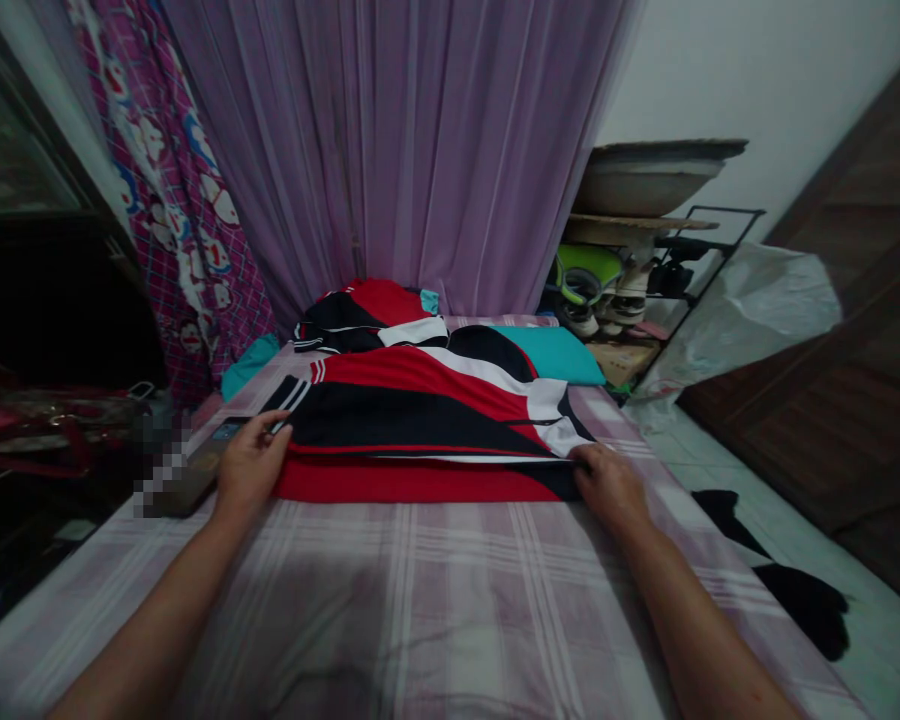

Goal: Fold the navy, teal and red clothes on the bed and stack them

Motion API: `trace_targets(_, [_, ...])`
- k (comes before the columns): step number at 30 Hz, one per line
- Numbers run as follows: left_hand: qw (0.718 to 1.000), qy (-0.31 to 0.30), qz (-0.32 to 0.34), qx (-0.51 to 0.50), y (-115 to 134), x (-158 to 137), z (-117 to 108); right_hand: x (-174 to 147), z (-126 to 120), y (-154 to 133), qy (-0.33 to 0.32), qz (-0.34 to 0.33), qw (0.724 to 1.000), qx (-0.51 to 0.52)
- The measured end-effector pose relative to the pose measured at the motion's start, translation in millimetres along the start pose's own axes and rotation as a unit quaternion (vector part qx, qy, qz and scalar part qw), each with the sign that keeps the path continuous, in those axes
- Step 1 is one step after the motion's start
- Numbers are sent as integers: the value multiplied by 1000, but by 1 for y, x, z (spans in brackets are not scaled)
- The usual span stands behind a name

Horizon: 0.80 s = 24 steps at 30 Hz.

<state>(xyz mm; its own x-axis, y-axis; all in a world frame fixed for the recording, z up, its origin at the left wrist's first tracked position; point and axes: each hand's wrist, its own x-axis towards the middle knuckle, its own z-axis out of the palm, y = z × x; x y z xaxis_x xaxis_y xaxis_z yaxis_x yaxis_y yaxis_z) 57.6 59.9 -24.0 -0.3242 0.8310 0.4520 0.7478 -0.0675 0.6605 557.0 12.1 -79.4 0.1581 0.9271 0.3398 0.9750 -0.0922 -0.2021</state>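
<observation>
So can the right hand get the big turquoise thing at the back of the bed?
Probably yes: the right hand would likely have to let go of the red-and-black garment first, but only low-lying clothing shows between it and the big turquoise thing.

I see a plaid-covered bed (450, 590); directly on it lie a red, black and white garment (390, 420), similar clothing (367, 310) farther back, turquoise cloth (551, 352) and a dark box (201, 475) at left.

Underside of front garment (397, 418) hidden; bottom edge crops forearms (169, 595).
</observation>
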Motion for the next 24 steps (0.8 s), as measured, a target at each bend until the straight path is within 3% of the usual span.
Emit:
trace_targets(3, [996, -20, 49, 69, -23, -21, -7, -7, 2, 4, -24, 5, 1000, 2])
trace_targets(6, [991, -21, 50, 124, -33, -31, -10, -11, -1, 7, -49, -2, 999, -7])
trace_targets(12, [991, -50, -17, 126, -34, -14, -20, -22, -7, -4, -17, 6, 1000, -19])
trace_targets(15, [973, -91, 1, 212, -32, -12, -24, -27, -7, -3, -39, 6, 999, -26])
trace_targets(18, [965, -65, 55, 249, -24, -19, -20, -22, -13, -5, -25, 18, 999, -16])
trace_targets(21, [953, -80, 164, 244, -8, -23, -2, -4, -24, -39, 17, 5, 999, 31])
trace_targets(24, [925, -164, 226, 258, 7, -22, 26, 17, -24, -118, 14, -100, 988, 113])
